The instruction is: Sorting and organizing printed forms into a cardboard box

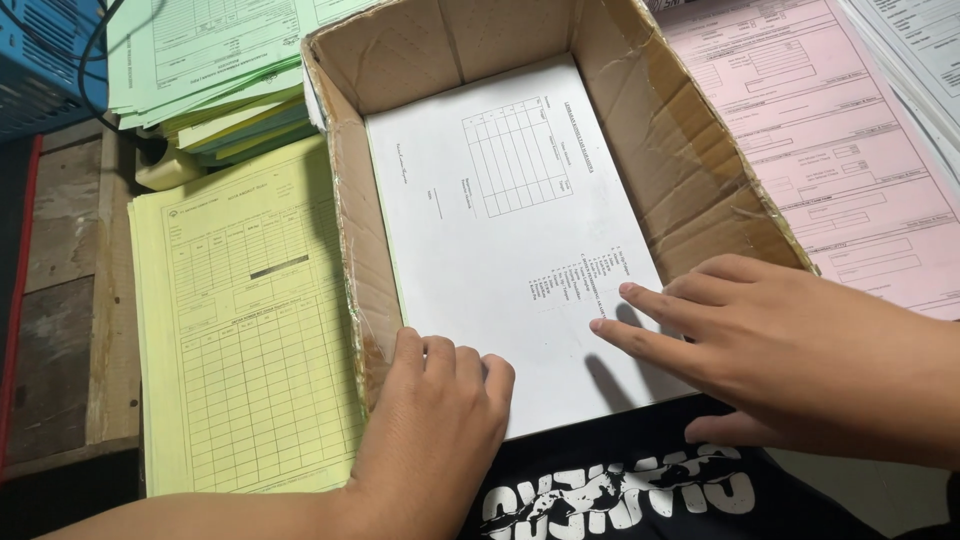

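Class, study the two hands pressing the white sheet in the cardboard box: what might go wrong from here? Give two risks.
1. The left hand and right hand both press on the white sheet; sliding them could crease or skew it.
2. The cardboard box has a torn, creased right wall, which may sag or split further if pushed, perhaps disturbing the pink forms beside it.

left hand (435,410): bare, no rings, forearm unsleeved | right hand (790,350): bare, no rings or watch, nails short | garment (620,490): black cloth with cracked white block print
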